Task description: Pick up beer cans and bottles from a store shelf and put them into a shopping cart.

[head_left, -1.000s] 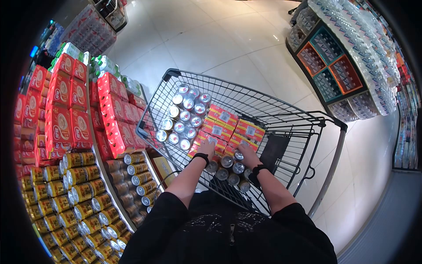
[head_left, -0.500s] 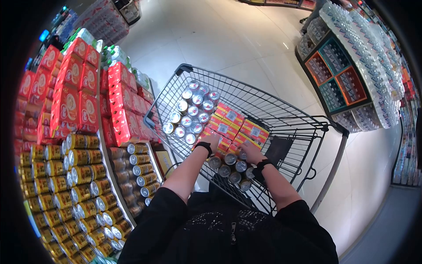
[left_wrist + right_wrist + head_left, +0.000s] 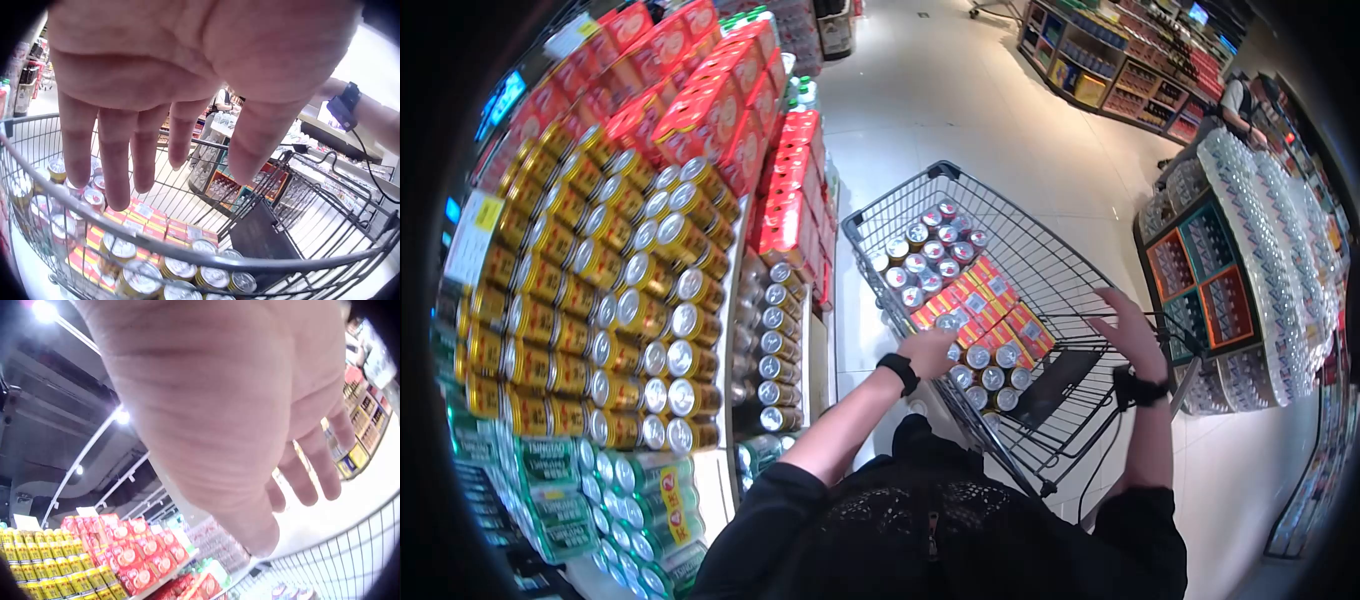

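Note:
A wire shopping cart stands before me. In its far end stand several silver-topped cans. Red-and-yellow packs with barcode labels lie in the middle, and gold-sided cans stand at the near side. My left hand hangs over the cart's near rim, fingers straight and spread, with nothing in it; its palm fills the top of the left wrist view. Raised above the cart's right side, my right hand has its fingers extended and holds nothing. Both wrists wear black bands.
Stacked gold cans rise at my left, with red cartons behind and green can packs below. A bottled-water display stands at the right; a person is behind it. Pale tile floor stretches ahead.
Both hands have left the packs and cans in the cart. The left moved to the near rim; the right lifted away to the right. The view has tilted up and turned left.

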Tool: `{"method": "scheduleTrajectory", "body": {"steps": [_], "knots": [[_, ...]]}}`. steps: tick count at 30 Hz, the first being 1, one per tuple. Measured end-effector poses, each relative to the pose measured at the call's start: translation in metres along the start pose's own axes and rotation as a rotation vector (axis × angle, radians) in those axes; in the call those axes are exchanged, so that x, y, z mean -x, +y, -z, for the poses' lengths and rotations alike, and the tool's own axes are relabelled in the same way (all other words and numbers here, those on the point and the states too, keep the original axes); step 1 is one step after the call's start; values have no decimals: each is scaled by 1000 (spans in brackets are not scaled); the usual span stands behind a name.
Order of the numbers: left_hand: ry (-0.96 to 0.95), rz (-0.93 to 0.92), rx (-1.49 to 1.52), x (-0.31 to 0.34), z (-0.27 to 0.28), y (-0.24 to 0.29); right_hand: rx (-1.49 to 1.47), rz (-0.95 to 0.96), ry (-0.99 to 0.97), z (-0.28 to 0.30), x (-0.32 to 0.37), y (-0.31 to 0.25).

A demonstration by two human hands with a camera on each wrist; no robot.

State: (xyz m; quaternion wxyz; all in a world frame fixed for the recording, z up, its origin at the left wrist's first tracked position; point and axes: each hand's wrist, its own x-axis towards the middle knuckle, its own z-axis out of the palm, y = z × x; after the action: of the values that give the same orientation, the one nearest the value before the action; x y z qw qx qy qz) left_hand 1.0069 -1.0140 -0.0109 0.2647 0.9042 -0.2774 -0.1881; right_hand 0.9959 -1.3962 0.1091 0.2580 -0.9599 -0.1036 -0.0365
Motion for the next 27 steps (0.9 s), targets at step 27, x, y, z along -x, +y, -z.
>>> {"method": "scheduleTrajectory", "body": {"steps": [27], "knots": [[288, 382, 858, 60, -219, 97, 445, 140, -176, 61, 249, 71]]}}
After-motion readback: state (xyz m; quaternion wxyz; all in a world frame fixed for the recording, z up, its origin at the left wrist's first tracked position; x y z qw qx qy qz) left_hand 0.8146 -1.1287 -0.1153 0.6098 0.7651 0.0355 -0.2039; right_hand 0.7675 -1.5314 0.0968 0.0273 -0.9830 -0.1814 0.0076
